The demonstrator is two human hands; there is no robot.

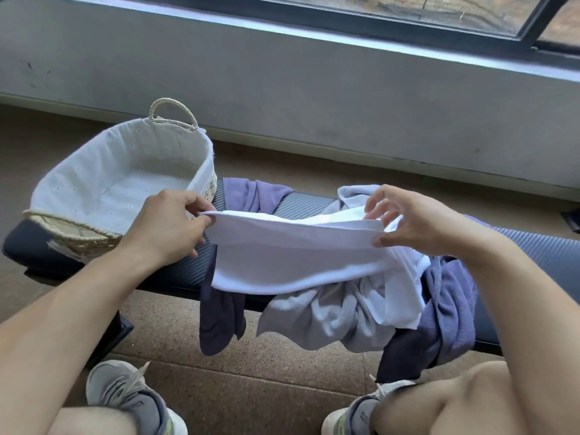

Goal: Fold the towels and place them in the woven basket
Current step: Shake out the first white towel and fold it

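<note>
A white towel (292,255) hangs stretched between my hands above a dark padded bench (185,271). My left hand (169,224) pinches its left top corner. My right hand (417,224) pinches the right top corner, its other fingers spread. Under the white towel lie a grey towel (329,318) and purple towels (452,302), one (251,196) draped over the bench's front edge. The woven basket (103,180) with a white cloth lining and rope handles stands on the bench's left end, with nothing inside it.
A grey wall (314,89) below a window runs behind the bench. The floor is brown tile (266,387). My knees and grey shoes (125,394) are at the bottom of the view, close to the bench.
</note>
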